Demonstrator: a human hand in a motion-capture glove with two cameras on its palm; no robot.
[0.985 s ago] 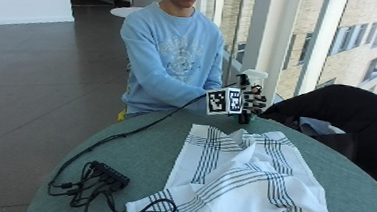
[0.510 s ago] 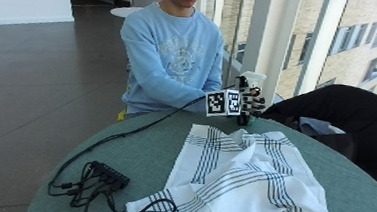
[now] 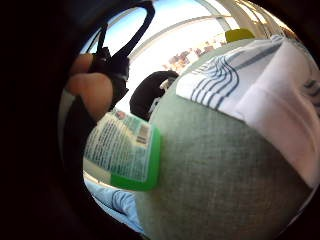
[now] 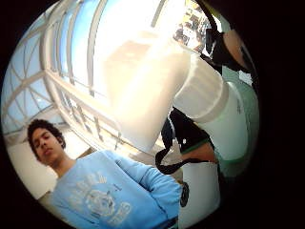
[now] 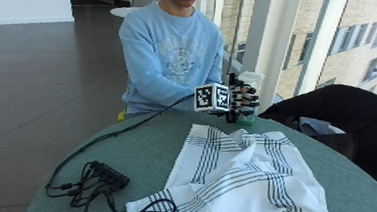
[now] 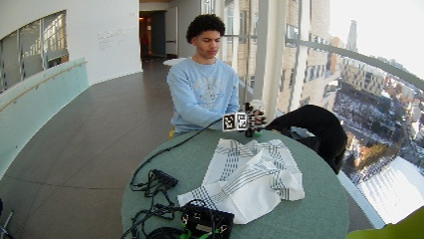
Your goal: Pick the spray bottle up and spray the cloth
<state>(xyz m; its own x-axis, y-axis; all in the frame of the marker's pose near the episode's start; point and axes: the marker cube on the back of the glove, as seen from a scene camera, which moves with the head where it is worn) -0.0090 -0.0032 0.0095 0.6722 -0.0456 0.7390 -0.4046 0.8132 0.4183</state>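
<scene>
Grasping the spray bottle (image 5: 249,97), the gloved right hand (image 5: 241,102) has its fingers curled round the upright body, the base at or just above the counter (image 5: 138,152) edge; contact cannot be confirmed. The striped cloth (image 5: 243,182) lies rumpled on the counter forward of the grip, away from the person's chest. Judgement: the nozzle must face that way before triggering; its present heading is unclear.

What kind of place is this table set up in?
Likely an upper-floor lobby or walkway of a modern building, not a kitchen: tall glass windows overlook city buildings far below, a long dark tiled floor runs beside a curved white wall, and the round green-topped table stands alone.
</scene>
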